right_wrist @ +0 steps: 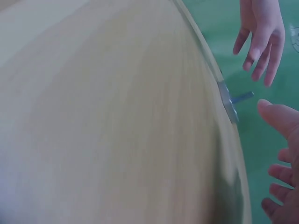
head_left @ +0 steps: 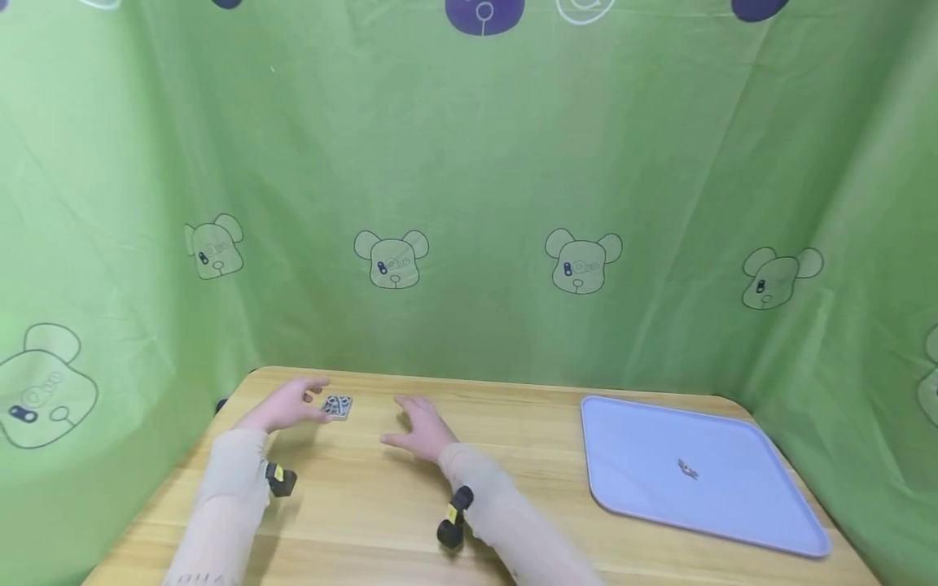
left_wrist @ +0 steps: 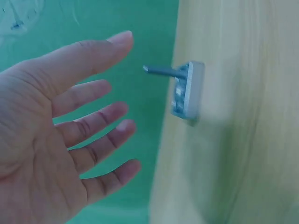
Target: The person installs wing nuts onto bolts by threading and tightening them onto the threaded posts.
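Observation:
A small grey block (head_left: 337, 407) with round recesses on its face lies on the table near the far edge. In the left wrist view a thin peg (left_wrist: 163, 71) stands out from the face of the block (left_wrist: 194, 91). My left hand (head_left: 289, 404) is just left of the block, thumb and fingers spread apart, holding nothing. On the other side, my right hand (head_left: 423, 430) hovers over the table with its thumb and fingers apart and nothing between them. Both hands appear in the right wrist view, either side of the peg (right_wrist: 243, 97).
A pale blue tray (head_left: 645, 505) stands on the right of the wooden table (head_left: 352, 521). One small metallic piece (head_left: 687, 469) lies in it. Green curtain (head_left: 476, 325) printed with bear heads surrounds the table at the back and sides.

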Tool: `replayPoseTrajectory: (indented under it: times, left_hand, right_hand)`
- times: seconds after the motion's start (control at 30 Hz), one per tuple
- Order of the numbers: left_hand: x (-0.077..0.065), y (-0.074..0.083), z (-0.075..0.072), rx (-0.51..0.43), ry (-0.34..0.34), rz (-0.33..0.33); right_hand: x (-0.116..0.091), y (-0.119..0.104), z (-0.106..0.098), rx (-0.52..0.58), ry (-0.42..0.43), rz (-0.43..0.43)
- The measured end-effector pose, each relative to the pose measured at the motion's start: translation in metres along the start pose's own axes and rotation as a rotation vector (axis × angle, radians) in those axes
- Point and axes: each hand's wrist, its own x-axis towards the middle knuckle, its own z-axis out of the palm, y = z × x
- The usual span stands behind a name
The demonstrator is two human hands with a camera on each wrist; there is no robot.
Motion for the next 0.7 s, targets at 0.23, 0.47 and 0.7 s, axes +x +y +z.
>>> replayPoseTrajectory:
  times: [0.23,0.47,0.7]
  left_hand:
    - [0.008,-0.03,0.009,-0.096,-0.015,-0.066]
    - [0.008,-0.051,0.02,-0.16,0.023,-0.101]
    - [0.021,-0.058,0.022,-0.214,0.047,-0.161]
  right_hand:
    - [0.023,-0.015,0.029,0.054,0.027,0.052]
    - [0.038,-0.025,0.053,0.028,0.034,0.066]
    - [0.058,-0.031,0.068,0.082,0.087,0.094]
